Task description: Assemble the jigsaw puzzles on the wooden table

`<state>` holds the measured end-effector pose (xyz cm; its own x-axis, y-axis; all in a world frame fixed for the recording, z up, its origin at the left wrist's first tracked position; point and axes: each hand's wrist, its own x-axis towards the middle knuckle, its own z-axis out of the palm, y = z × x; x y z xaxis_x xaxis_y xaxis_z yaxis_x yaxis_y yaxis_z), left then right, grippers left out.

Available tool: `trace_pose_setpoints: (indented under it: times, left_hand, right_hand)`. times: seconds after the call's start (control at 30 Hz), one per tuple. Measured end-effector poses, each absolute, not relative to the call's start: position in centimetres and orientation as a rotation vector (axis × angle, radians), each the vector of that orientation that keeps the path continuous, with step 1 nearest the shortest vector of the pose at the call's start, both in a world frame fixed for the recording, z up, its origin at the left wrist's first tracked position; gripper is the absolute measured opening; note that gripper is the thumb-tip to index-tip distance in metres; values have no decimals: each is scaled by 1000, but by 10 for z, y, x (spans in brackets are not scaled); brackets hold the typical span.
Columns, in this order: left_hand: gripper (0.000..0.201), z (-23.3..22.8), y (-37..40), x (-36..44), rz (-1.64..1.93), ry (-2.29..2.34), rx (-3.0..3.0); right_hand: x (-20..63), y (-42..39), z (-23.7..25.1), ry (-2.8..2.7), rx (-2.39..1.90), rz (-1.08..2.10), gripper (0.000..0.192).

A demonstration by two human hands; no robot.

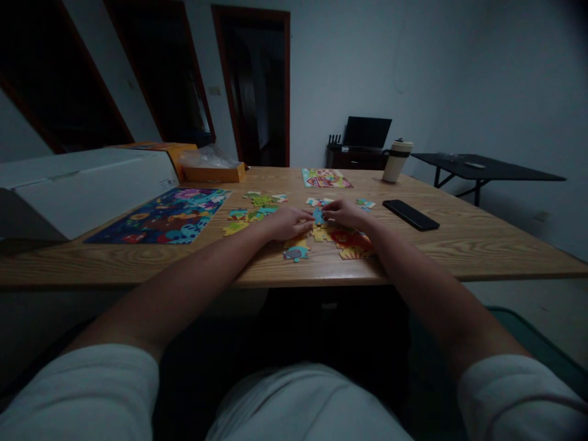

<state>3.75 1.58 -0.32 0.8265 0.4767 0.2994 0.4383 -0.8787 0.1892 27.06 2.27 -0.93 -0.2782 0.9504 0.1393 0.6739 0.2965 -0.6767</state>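
Observation:
Both my hands rest on a wooden table (482, 245) among loose jigsaw pieces. My left hand (287, 222) and my right hand (345, 212) meet at a blue puzzle piece (318, 215), fingertips pinching it from both sides. Below them lies a joined patch of yellow and red pieces (349, 242). A grey and yellow piece (295, 251) sits near the table's front edge. More loose green and blue pieces (250, 215) lie to the left of my left hand.
A finished colourful puzzle board (165, 215) lies at left beside a white box (78, 184). Another puzzle picture (325, 178) sits at the back, with a cup (397, 161), a black phone (410, 215) and an orange box (214, 173).

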Motion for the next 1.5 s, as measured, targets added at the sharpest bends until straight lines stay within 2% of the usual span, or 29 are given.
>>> trace_pose_setpoints:
  times: [0.1, 0.3, 0.6, 1.07, 1.33, 1.5]
  left_hand:
    - [34, -3, 13, 39, 328, 718, 2953]
    - [38, -5, 15, 38, 275, 723, 3014]
    - [43, -7, 14, 34, 225, 836, 2990]
    - [39, -2, 10, 34, 219, 838, 2976]
    - [41, -2, 3, 36, 189, 858, 3036]
    - [49, -1, 2, 33, 192, 1036, 2994]
  right_hand:
    - [272, 26, -12, -2103, -1522, 603, 28]
    - [279, 24, -12, -2245, -1572, 436, 46]
    - [278, 26, -12, -2395, -1606, 332, 31]
    - [275, 20, -12, -2394, -1639, 315, 38]
    - [265, 11, -13, -2489, -1684, 66, 33]
    - [271, 16, -12, -2373, -1567, 211, 34]
